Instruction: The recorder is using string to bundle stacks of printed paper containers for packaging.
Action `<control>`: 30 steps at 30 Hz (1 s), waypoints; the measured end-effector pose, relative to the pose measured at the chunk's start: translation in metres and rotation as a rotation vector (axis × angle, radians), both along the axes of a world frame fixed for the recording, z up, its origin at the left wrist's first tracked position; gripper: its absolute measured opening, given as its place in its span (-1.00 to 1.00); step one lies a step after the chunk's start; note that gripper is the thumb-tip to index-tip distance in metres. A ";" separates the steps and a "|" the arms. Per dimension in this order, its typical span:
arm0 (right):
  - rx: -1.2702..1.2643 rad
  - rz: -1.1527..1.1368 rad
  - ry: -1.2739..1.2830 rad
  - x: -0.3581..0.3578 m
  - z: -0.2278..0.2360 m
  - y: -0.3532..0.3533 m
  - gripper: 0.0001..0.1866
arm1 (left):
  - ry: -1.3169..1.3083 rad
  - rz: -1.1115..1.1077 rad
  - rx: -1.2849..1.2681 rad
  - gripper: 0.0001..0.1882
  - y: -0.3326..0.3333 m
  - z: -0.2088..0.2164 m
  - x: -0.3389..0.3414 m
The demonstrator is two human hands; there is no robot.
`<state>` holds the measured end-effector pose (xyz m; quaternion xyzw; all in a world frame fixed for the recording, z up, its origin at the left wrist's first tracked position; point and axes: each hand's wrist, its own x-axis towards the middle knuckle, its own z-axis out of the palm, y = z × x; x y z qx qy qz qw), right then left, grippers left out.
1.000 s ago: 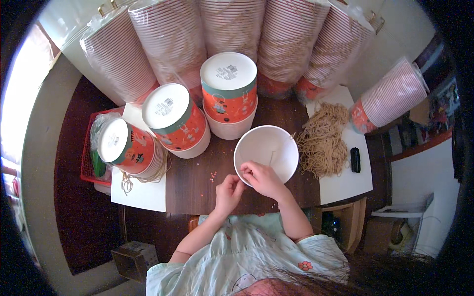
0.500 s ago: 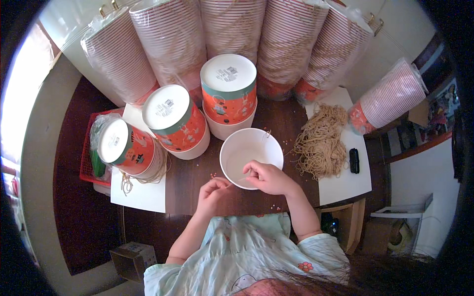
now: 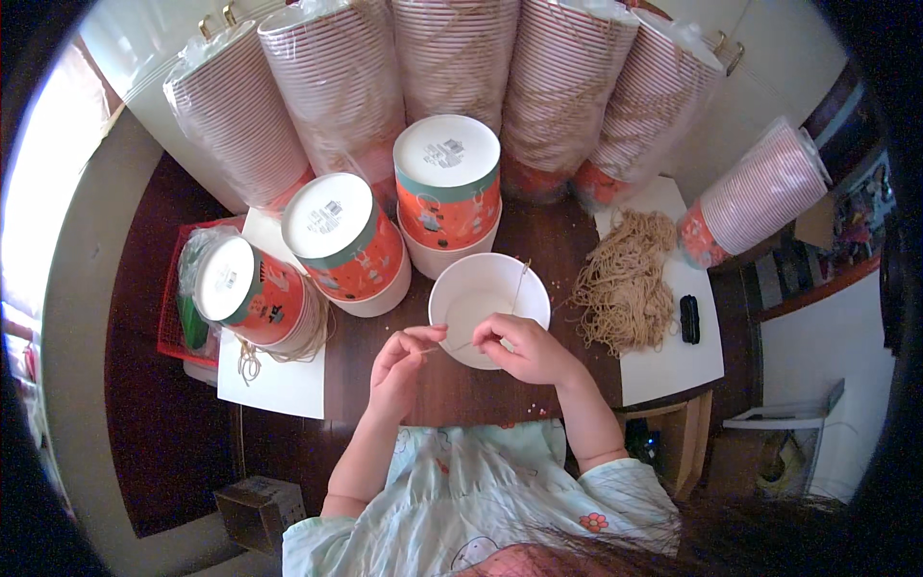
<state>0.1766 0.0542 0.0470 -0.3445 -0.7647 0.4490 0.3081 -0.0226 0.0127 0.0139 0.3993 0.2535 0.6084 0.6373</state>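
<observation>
An open white paper bucket (image 3: 456, 298) stands upright on the table in front of me. A thin tan cord (image 3: 522, 286) runs through its far right rim and hangs down inside toward my right hand. My right hand (image 3: 524, 351) is over the bucket's near right edge, thumb and fingertips pinched on the cord. Just left of the near rim, my left hand (image 3: 399, 370) pinches a short bit of cord between thumb and finger, its other fingers loosely curled. Part of the cord between the hands is too thin to follow.
Upside-down printed orange buckets (image 3: 449, 207) stand in stacks at left and behind. Tall plastic-wrapped bucket stacks (image 3: 452, 58) line the back. A heap of tan cords (image 3: 630, 279) lies at right beside a black object (image 3: 689, 319) on white board (image 3: 663, 370). A red basket (image 3: 173, 308) sits far left.
My left hand has risen and shifted slightly left, with its fingers reaching toward the right hand. The cord at the bucket's far rim now stretches down inside. The right hand has barely moved.
</observation>
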 end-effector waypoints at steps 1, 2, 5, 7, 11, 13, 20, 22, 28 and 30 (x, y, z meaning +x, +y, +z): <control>0.035 0.022 0.005 0.000 0.003 0.001 -0.90 | 0.084 0.051 0.026 -0.95 0.001 -0.005 0.001; 0.070 0.045 0.011 0.001 0.005 0.002 -0.89 | 0.167 0.102 0.051 -0.96 0.002 -0.007 0.003; 0.134 0.092 -0.004 0.001 0.008 0.005 -0.88 | 0.176 0.080 0.010 -0.95 0.007 -0.004 0.004; 0.141 0.095 -0.004 0.000 0.011 0.006 -0.88 | 0.195 0.007 -0.095 -0.94 0.009 -0.001 0.004; 0.178 0.106 -0.021 -0.001 0.010 0.009 -0.87 | 0.356 -0.019 -0.208 -0.97 0.016 -0.005 0.011; 0.171 0.112 -0.006 -0.002 0.010 0.010 -0.86 | 0.495 -0.013 -0.130 -0.83 0.017 -0.006 0.013; 0.345 0.071 -0.080 -0.004 0.000 0.016 -0.93 | 0.649 -0.059 -0.135 -0.90 0.016 -0.012 0.012; 0.394 -0.010 -0.157 -0.006 -0.002 0.012 -0.92 | 0.577 -0.076 -0.138 -0.91 0.016 -0.005 0.010; 0.480 -0.072 -0.271 -0.010 -0.019 0.009 -0.90 | 0.451 -0.137 -0.138 -0.93 0.017 0.000 0.005; 0.480 -0.059 -0.300 -0.010 -0.019 0.009 -0.91 | 0.452 -0.124 -0.119 -0.94 0.017 0.000 0.005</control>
